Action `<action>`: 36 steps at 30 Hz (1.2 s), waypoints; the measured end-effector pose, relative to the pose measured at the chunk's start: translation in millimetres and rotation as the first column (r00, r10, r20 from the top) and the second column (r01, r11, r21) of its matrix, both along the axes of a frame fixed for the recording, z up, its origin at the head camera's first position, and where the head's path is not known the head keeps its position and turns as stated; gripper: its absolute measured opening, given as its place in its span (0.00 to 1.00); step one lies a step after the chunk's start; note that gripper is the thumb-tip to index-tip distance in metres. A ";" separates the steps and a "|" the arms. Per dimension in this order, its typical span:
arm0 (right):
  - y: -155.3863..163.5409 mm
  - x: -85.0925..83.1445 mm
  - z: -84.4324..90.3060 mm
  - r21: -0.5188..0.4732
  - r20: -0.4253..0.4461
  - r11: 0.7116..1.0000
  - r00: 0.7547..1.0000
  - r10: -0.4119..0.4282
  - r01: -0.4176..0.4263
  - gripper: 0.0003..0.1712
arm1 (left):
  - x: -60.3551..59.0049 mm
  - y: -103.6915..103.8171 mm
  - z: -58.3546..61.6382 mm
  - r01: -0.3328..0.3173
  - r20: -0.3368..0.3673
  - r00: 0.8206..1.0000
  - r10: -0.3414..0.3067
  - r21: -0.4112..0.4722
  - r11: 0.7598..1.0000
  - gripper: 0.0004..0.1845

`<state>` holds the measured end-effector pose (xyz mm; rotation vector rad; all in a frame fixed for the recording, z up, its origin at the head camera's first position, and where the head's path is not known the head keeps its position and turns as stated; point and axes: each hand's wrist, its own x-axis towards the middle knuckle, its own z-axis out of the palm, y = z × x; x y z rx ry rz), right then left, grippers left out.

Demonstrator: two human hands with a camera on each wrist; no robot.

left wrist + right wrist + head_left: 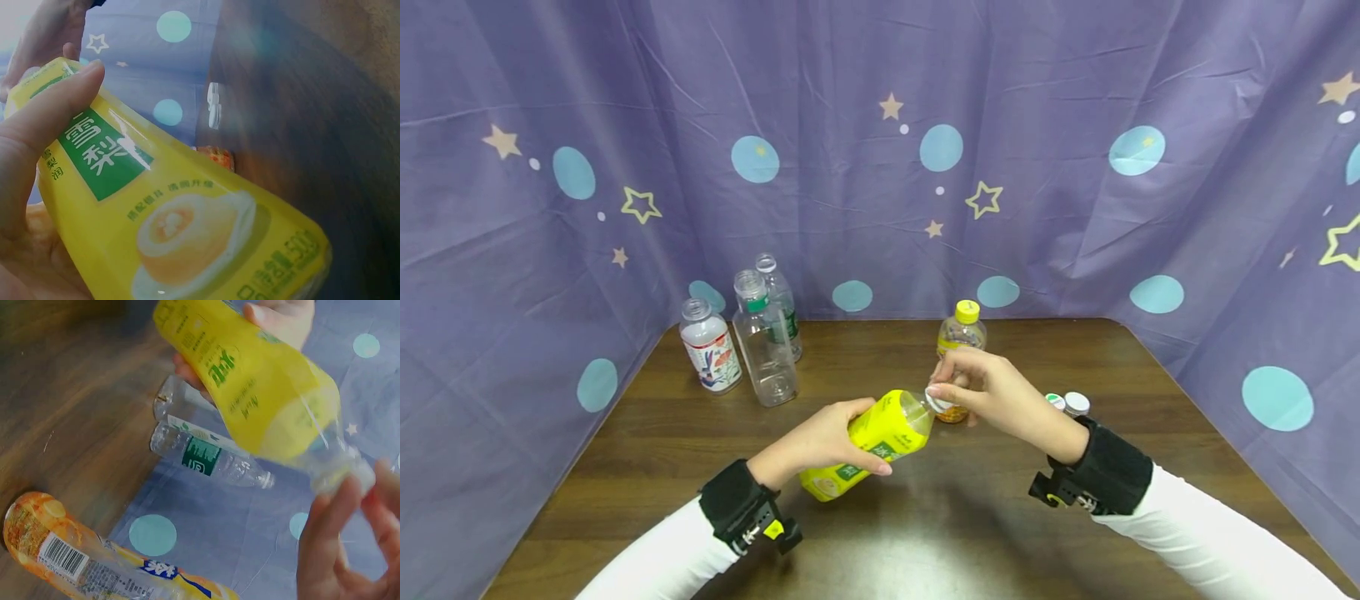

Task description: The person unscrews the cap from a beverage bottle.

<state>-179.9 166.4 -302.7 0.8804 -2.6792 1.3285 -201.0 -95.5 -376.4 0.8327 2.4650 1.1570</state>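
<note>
My left hand (831, 437) grips a yellow-labelled drink bottle (887, 429) round its middle, tilted so that its clear neck points up and to the right. In the left wrist view the thumb lies across the bottle's green label panel (103, 153). The fingertips of my right hand (992, 396) pinch a white cap (361, 475) at the bottle's mouth. Just behind the right hand stands a bottle with a yellow cap (967, 312) and an orange label (37, 531), partly hidden by that hand in the head view.
At the left of the wooden table (647, 500) stand three uncapped bottles: a white one with a printed label (715, 358), a clear square one (767, 354) and a clear one with a green label (790, 321). Two white caps (1077, 404) show beyond the right wrist. A purple curtain (850, 217) hangs behind.
</note>
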 end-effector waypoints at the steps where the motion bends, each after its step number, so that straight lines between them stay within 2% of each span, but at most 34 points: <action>1: -0.7 -0.1 0.8 0.011 0.014 0.999 0.999 -0.033 0.033 0.09 | 0.1 0.3 0.4 -0.002 -0.003 1.000 0.002 -0.001 1.000 0.27; 5: 1.0 -1.3 5.9 0.107 0.105 0.986 0.985 -0.139 0.128 0.19 | 0.3 0.7 2.6 -0.017 -0.019 1.000 0.017 -0.010 1.000 0.27; 8: 3.5 -2.3 8.6 0.188 0.157 0.973 0.973 -0.168 0.137 0.24 | 0.5 0.8 3.7 -0.021 -0.030 0.999 0.020 -0.021 1.000 0.28; 11: 4.2 -3.2 9.3 0.209 0.181 0.971 0.971 -0.153 0.114 0.24 | 0.8 0.7 3.9 -0.020 -0.036 0.999 0.019 -0.029 0.999 0.29; 18: 4.8 -3.7 8.5 0.166 0.194 0.984 0.976 -0.102 0.070 0.21 | 2.7 1.9 4.9 -0.020 -0.033 0.999 0.019 -0.031 0.999 0.28; 22: 6.8 -3.1 8.6 0.084 0.207 0.995 0.978 0.027 -0.045 0.16 | 2.5 0.9 3.2 -0.020 -0.044 0.999 0.018 -0.041 0.999 0.29; 24: 7.8 -3.1 8.7 0.049 0.202 0.993 0.975 0.096 -0.108 0.16 | 2.5 0.3 2.2 -0.017 -0.046 0.999 0.015 -0.045 0.999 0.29; 26: 8.6 -3.1 8.8 0.046 0.174 0.989 0.976 0.131 -0.141 0.17 | 2.0 -0.3 1.0 -0.013 -0.047 0.999 0.011 -0.041 0.999 0.29; 30: 7.4 -3.7 7.0 0.025 0.139 0.992 0.983 0.118 -0.123 0.16 | 0.4 -0.8 -0.8 -0.006 -0.041 0.999 0.005 -0.013 1.000 0.28; 34: 3.3 -4.3 5.6 -0.027 0.178 0.998 0.982 0.055 -0.051 0.15 | 0.6 -0.4 -0.5 -0.009 -0.026 1.000 0.009 -0.007 1.000 0.28; 36: 3.1 -4.9 6.5 -0.012 0.201 1.000 0.980 0.013 -0.011 0.17 | 1.3 -0.1 0.1 -0.013 -0.021 1.000 0.013 -0.014 1.000 0.28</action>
